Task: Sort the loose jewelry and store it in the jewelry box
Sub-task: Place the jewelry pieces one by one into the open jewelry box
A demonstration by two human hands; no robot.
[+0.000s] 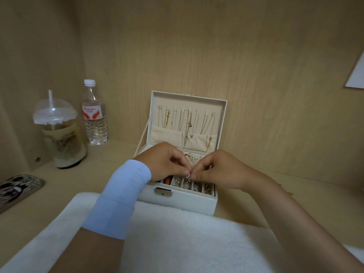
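A white jewelry box (177, 201) stands open on the wooden desk. Its raised lid (220, 107) carries several thin necklaces on hooks above a cloth pocket. The front row of small compartments (199, 187) holds rings and earrings. Above that row my left hand (163, 162) and my right hand (220, 170) meet fingertip to fingertip. Together they pinch a small silver ring (188, 175). Gold and pearl pieces (192, 157) lie in the tray behind my fingers. My hands hide much of the tray.
A white fluffy cloth (177, 243) covers the desk in front of the box. At the left stand a lidded drink cup with a straw (59, 134) and a water bottle (94, 115). A patterned phone (17, 189) lies at the far left edge.
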